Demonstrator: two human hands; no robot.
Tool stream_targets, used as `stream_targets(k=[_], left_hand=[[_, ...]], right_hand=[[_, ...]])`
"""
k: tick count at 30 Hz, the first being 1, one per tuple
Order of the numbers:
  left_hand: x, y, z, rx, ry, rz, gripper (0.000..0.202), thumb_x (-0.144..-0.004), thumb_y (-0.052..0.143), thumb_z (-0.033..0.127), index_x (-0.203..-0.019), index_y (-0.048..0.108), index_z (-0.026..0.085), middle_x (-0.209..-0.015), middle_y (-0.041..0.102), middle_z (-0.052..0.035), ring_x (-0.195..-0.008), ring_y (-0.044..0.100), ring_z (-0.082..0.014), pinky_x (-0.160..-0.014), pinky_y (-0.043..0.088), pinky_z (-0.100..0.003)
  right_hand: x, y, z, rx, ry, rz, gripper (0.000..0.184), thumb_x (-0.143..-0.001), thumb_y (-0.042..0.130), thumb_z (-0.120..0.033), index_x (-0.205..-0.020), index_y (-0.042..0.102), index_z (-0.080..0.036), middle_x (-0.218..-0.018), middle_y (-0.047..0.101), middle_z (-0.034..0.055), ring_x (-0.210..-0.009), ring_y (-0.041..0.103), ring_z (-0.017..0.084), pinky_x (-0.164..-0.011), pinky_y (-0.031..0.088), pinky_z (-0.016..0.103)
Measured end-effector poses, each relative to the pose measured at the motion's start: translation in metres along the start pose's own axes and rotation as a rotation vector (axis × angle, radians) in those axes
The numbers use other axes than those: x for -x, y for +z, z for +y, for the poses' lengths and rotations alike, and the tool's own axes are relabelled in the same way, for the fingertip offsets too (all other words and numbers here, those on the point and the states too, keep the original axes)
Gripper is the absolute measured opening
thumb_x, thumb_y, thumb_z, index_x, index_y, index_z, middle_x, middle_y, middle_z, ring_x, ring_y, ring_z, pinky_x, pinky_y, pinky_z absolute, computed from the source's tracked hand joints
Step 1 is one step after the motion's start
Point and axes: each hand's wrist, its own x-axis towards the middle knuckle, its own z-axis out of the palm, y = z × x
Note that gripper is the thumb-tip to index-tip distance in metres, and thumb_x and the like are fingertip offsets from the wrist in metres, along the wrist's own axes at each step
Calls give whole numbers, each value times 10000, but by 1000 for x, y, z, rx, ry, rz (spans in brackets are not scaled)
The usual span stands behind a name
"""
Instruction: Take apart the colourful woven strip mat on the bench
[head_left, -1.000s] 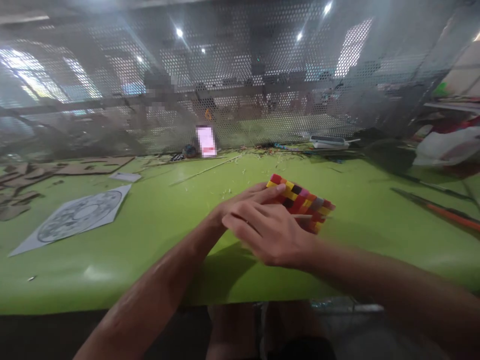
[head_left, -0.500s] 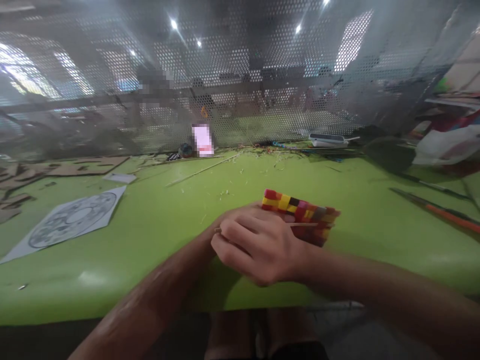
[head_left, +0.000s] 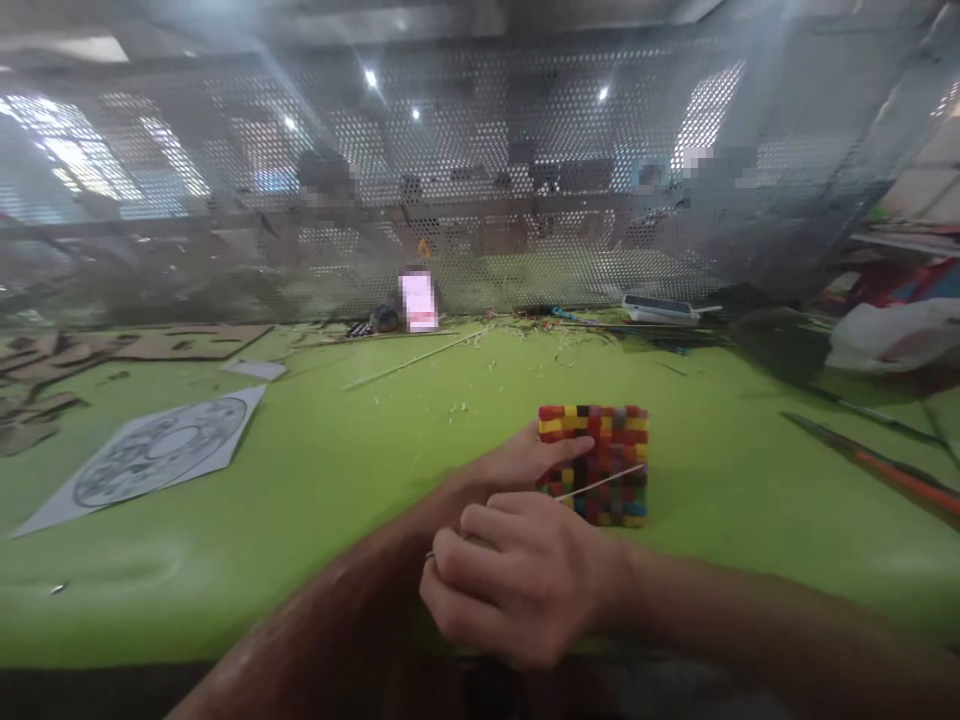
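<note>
My left hand grips a small woven square by its left side. One digit lies across the front face; the other fingers are hidden behind it. Red, yellow, black, brown and blue strips make up the checkered weave, which stands upright and faces me. My right hand is closed in a fist in front of my left forearm, below and left of the square. A thin pale stick runs out of this fist and crosses the front of the weave; its dark other end shows at the far side of the fist.
On the green table lie a printed sheet with a ring pattern, cardboard scraps, and an orange-and-black long tool. A lit phone, a white tray and fibre bits stand or lie along the mesh screen.
The woven square has turned from tilted to upright, its face now fully toward me. My right hand has moved down in the view, and the stick now slants upward across the weave.
</note>
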Motion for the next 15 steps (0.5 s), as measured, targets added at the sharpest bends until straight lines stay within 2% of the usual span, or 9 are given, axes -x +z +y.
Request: stream_targets(k=[2, 5, 7, 10, 12, 13, 15], left_hand=[[-9, -8, 1, 105, -24, 20, 57, -895, 739, 274, -934, 768, 244, -903, 797, -15, -963, 765, -237, -918, 628, -375], [-24, -29, -4, 196, -45, 186, 75, -925, 702, 233, -982, 742, 204, -933, 806, -65, -875, 768, -233, -925, 630, -428], [-33, -43, -9, 287, -31, 220, 137, -924, 712, 246, -1046, 731, 186, -981, 807, -93, -890, 773, -237, -928, 633, -446], [-42, -60, -13, 340, 11, 314, 225, -890, 766, 270, -1087, 719, 173, -1006, 805, -114, -919, 779, -247, -904, 645, -443], [-46, -67, -14, 335, 19, 338, 315, -861, 806, 306, -1132, 707, 178, -1023, 803, -123, -929, 782, -259, -887, 652, -455], [-46, -69, -15, 341, 28, 348, 351, -855, 815, 320, -1156, 700, 180, -1030, 802, -129, -930, 784, -266, -877, 656, -464], [-47, -71, -15, 344, 32, 364, 405, -843, 830, 327, -1192, 687, 180, -1046, 800, -137, -933, 786, -278, -867, 660, -478]], right_hand=[[3, -20, 0, 0, 108, -1, 215, -1012, 508, -150, -940, 711, -162, -805, 703, 24, -657, 589, 141, -580, 511, 311], [31, -56, 13, 137, 381, 11, 256, -990, 503, -86, -1089, 684, -238, -933, 752, 56, -837, 694, 194, -711, 578, 338], [66, -75, 34, 193, 553, 31, 229, -961, 592, -105, -1089, 680, -274, -931, 748, 56, -803, 703, 204, -689, 585, 346], [132, -94, 77, 171, 832, -3, 107, -969, 628, -216, -1045, 697, -247, -873, 737, 82, -696, 694, 208, -597, 569, 345], [173, -113, 102, 99, 886, -93, 134, -953, 668, -301, -1051, 730, -235, -867, 761, 123, -690, 717, 220, -592, 563, 346], [189, -128, 111, 60, 857, -172, 183, -923, 714, -360, -1058, 752, -242, -923, 778, 161, -750, 739, 235, -631, 567, 349], [210, -167, 120, 228, 799, -55, 232, -871, 754, -472, -931, 775, -249, -888, 778, 184, -728, 730, 242, -630, 533, 377]])
